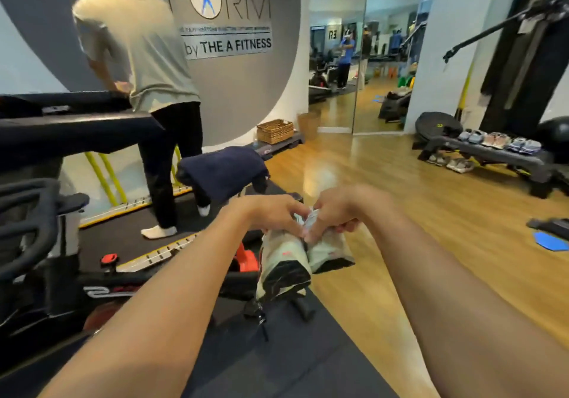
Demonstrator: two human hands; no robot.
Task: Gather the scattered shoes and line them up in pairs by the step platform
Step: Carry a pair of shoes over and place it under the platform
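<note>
While both shoes hang toe-down in front of the body, the job now is to carry them across as a matched pair without letting either slip. The left hand [274, 215] is closed over the collar of the left shoe [284, 266], fingers curled in at the opening, and just to its right the right hand [335, 212] pinches the top of the right shoe [331, 254]; the two shoes touch side by side below the knuckles, dark soles toward the camera. Below the hands lies a dark mat, with a treadmill [129, 243] off to the left, where another person stands in socks. Keeping the grip at the collars and the shoes pressed together should stop them swinging, I judge. Well beyond the right hand, far across the wooden floor [385, 188], stands the step platform [492, 154], with pairs of shoes already ranged on top and more on the floor at its near edge. The sound approach is to walk there, lower both shoes together, heels level and toes the same way as their neighbours, in a free gap beside the row.
</note>
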